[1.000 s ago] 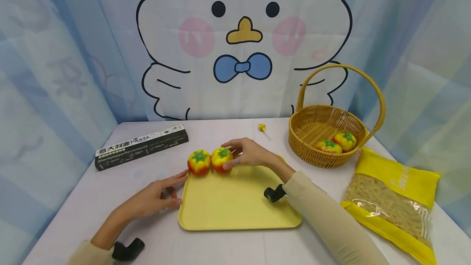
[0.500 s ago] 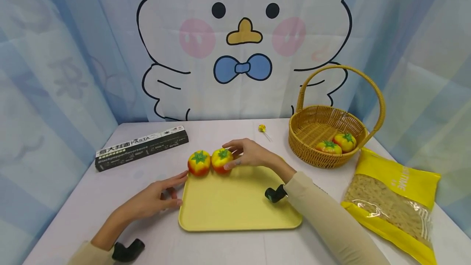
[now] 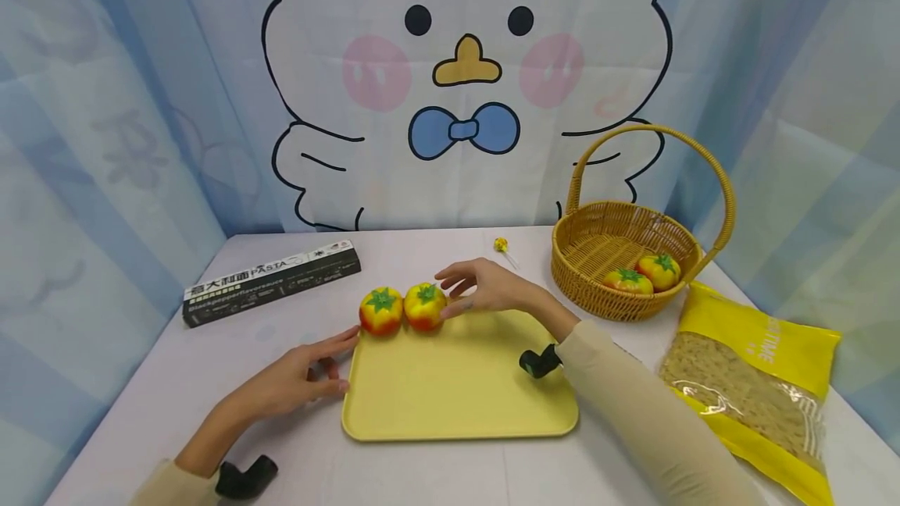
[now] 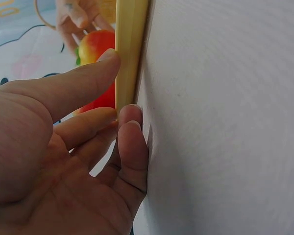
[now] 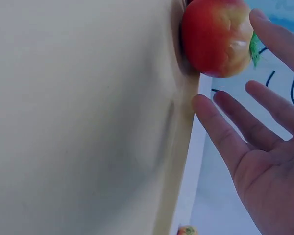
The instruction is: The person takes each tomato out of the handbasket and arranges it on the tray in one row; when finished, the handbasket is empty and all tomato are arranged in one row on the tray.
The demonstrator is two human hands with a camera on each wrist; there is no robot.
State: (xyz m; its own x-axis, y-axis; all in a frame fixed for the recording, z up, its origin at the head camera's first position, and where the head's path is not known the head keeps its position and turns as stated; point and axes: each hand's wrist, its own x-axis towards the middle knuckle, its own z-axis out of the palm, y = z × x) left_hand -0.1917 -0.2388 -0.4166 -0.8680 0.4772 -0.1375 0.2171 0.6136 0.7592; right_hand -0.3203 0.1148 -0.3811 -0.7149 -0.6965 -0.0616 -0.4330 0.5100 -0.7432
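Two red-and-yellow tomatoes with green tops stand side by side at the far left corner of a yellow tray [image 3: 460, 389], the left tomato [image 3: 380, 317] next to the right tomato [image 3: 423, 311]. My right hand [image 3: 488, 287] is beside the right tomato, fingers spread and relaxed. In the right wrist view a small gap shows between those fingers and the tomato [image 5: 213, 39]. At the tray's left side, my left hand [image 3: 302, 377] rests with its thumb and fingertips touching the rim [image 4: 127, 58], fingers loosely bent. Its palm faces the tray.
A wicker basket [image 3: 583, 287] with a tall handle stands at back right, holding two more tomatoes [image 3: 658, 270]. In front of it lies a yellow bag of pasta [image 3: 745, 381]. A black pasta box [image 3: 273, 283] lies at back left, and a lollipop [image 3: 501, 247] behind the tray.
My right hand has let go of the right tomato and drawn slightly back to the right. The tomatoes, tray and left hand stay where they were.
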